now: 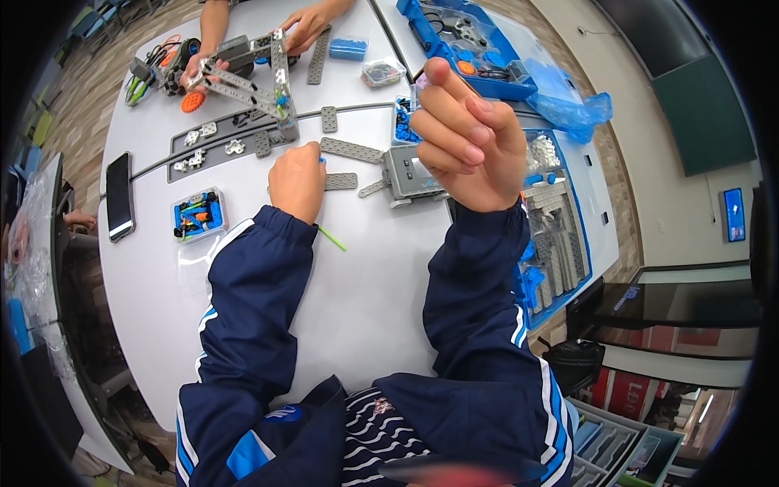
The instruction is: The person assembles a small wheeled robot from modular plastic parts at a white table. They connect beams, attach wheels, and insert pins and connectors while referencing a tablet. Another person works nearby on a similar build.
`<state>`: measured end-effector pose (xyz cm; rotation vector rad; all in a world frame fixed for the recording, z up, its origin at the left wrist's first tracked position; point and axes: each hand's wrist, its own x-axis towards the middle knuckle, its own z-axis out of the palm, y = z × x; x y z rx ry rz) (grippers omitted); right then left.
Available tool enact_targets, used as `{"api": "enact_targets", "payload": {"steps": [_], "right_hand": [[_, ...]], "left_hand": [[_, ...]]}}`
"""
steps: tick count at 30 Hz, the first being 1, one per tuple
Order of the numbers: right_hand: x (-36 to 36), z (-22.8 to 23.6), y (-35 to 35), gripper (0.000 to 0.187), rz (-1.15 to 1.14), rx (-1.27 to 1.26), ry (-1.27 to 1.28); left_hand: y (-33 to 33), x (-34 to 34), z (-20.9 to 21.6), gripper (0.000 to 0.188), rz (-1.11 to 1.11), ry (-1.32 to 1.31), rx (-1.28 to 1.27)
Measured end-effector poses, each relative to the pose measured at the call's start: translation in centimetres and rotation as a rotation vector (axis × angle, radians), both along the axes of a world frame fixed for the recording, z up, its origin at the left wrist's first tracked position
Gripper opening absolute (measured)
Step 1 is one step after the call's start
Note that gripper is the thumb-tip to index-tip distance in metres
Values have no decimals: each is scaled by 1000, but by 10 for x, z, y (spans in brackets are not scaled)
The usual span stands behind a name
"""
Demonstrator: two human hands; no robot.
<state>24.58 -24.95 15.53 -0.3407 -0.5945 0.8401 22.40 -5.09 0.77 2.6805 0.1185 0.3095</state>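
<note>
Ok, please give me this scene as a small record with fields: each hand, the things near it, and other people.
left hand: closed, resting on the white table, beside a grey holed strip
right hand: raised above the table, fingers curled; what it pinches cannot be told
near the hands: grey control box, thin green stick, blue parts tray
also on table: black phone
other people: two hands on a grey frame model at the far side

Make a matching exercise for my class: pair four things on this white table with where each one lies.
Things:
1. black flat phone
2. thin green stick
3. open blue plastic parts case
4. grey boxy control unit

Places:
A. far right of the table
B. near the table's left edge
C. between the two hands
D. by the left sleeve cuff

Pairs: 1-B, 2-D, 3-A, 4-C
</note>
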Motion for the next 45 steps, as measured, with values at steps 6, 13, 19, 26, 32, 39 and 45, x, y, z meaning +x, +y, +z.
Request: {"api": "enact_targets", "payload": {"steps": [6, 13, 19, 26, 32, 39, 45], "right_hand": [[-6, -2, 1, 46, -224, -160, -45], [-17, 13, 4, 54, -515, -553, -296], [-27, 15, 14, 54, -626, -753, -460], [-25, 13, 28, 53, -702, -815, -444], [-30, -18, 55, 36, -751, -758, -480], [-121, -145, 158, 26, -374, -863, -704], [-137, -177, 162, 19, -488, -618, -971]], "left_hand": [[5, 3, -10, 14, -54, -104, -31], [7, 8, -19, 18, -35, -91, -57], [18, 7, 3, 13, -101, 20, -220], [62, 3, 60, 16, -184, -130, -701], [133, 45, 127, 20, -127, -234, -680], [204, 231, 136, 27, 147, 111, -779], [228, 298, 89, 37, 343, 74, -751]]}}
